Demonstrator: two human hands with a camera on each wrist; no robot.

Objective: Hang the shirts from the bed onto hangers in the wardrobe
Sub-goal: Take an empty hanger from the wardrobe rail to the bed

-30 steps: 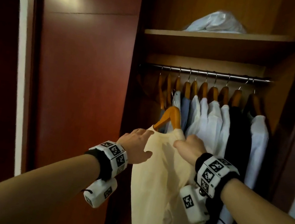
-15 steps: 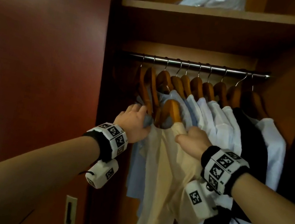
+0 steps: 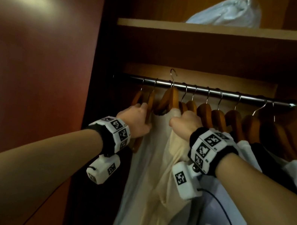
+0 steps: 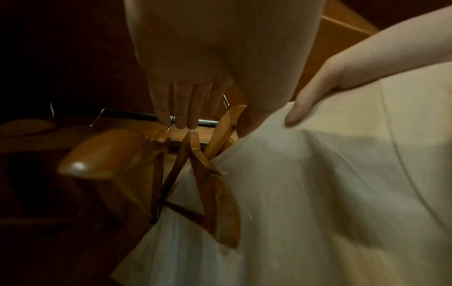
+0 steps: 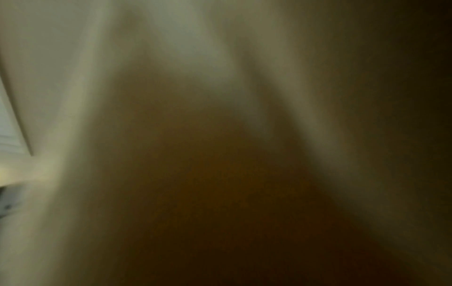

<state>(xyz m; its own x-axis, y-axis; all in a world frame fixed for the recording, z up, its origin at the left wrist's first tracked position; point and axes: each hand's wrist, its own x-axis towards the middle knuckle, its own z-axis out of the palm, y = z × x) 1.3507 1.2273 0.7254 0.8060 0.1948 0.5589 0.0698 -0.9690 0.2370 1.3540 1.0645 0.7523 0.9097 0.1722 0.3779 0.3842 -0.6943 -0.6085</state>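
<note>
Cream shirt (image 3: 158, 153) on hanger (image 3: 169, 100), hook above rail (image 3: 212, 91), not yet seated. L hand (image 3: 138, 118) fingers straight against neighbouring hangers; R hand (image 3: 185, 125) gripped shirt shoulder. Others hung.

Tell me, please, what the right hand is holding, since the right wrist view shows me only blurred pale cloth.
Observer: The right hand grips the cream shirt at its shoulder, over a wooden hanger.
Operator: Is that hanger's hook on the rail yet?
Observer: No. The hook sticks up higher than the metal rail and is not caught on it.
Operator: And what is the left hand doing?
Observer: The left hand has straight fingers against the empty wooden hangers just left of the shirt.
</note>
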